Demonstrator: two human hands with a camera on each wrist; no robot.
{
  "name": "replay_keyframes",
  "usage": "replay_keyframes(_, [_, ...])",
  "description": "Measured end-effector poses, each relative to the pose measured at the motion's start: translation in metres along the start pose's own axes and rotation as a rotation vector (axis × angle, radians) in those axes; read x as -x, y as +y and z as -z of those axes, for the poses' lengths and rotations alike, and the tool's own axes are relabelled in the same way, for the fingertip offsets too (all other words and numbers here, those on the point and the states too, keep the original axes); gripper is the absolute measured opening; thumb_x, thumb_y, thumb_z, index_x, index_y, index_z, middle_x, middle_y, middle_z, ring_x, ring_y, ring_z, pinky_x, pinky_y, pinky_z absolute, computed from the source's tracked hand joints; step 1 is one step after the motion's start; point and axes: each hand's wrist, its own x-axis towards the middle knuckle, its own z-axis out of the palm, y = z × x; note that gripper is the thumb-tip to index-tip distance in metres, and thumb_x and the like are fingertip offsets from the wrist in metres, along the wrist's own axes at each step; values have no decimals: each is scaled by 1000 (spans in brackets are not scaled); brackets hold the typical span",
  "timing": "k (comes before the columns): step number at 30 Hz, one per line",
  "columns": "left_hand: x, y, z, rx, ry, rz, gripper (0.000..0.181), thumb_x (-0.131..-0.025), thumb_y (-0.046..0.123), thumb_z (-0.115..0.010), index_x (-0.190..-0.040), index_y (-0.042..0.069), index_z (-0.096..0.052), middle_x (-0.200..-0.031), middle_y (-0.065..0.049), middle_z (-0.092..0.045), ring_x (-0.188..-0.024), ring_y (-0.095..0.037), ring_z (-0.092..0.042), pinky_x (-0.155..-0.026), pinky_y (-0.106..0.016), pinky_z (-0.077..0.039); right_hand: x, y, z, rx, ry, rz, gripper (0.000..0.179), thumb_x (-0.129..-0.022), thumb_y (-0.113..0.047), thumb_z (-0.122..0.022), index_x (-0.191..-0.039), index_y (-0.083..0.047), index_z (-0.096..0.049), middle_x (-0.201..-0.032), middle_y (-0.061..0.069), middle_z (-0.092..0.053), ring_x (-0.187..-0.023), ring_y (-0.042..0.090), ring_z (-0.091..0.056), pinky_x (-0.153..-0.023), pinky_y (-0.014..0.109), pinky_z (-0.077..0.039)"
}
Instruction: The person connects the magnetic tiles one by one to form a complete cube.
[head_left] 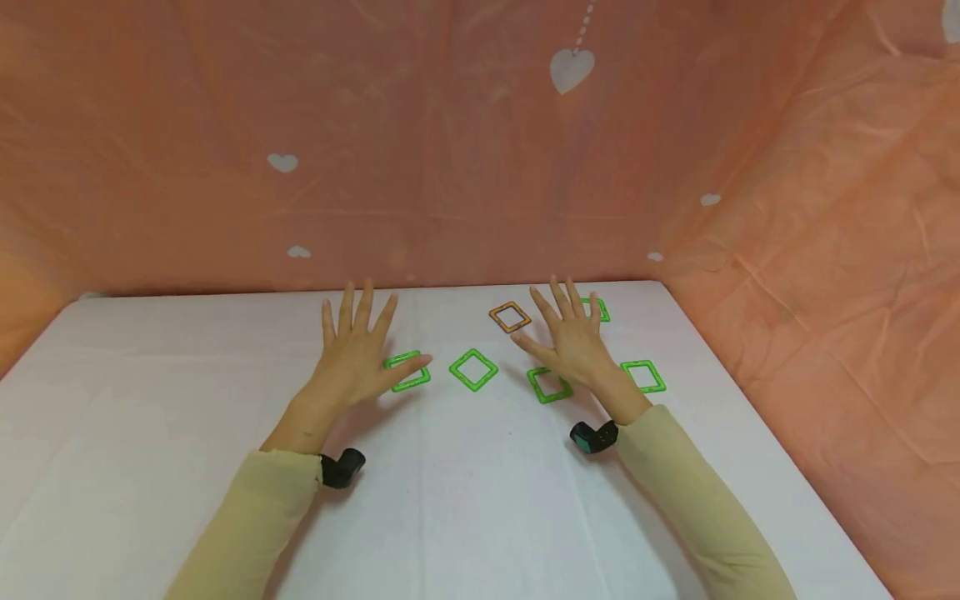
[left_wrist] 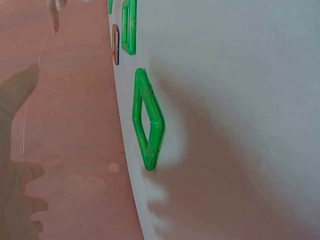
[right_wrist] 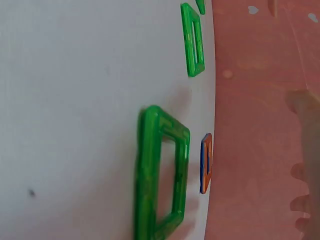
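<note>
Holding nothing, the left hand (head_left: 352, 363) and right hand (head_left: 580, 344) are spread. Between them, a green frame (head_left: 463, 378) is seen.

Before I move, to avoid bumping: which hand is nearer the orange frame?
Right. The right hand is just right of the orange frame; the left hand is farther, leftward.

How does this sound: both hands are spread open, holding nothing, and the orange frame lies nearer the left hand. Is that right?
Not quite: the orange frame lies nearer the right hand than the left hand, as the head view shows. Both hands are spread open, holding nothing.
</note>
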Motion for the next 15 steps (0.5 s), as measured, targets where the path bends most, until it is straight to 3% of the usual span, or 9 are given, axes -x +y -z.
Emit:
replay_keyframes(8, [2, -5, -8, 24, 34, -50, 88, -81, 52, -67, -143, -3, -38, -151, -30, -24, -142, -46, -12, -113, -62, -3, 2, -5, -7, -138, 95, 63, 73, -86, -44, -65, -143, -4, -42, -151, 22, -33, -143, 36, -24, -112, 57, -16])
replay_keyframes(15, [6, -7, -17, 40, 12, -59, 77, -77, 43, -75, -131, -6, -51, -132, -27, -46, -128, -45, -30, -106, -59, -23, 3, -20, -13, -261, 35, 41, 69, -84, -42, -70, -135, 0, -50, -136, 18, -49, -127, 36, -46, -107, 50, -36])
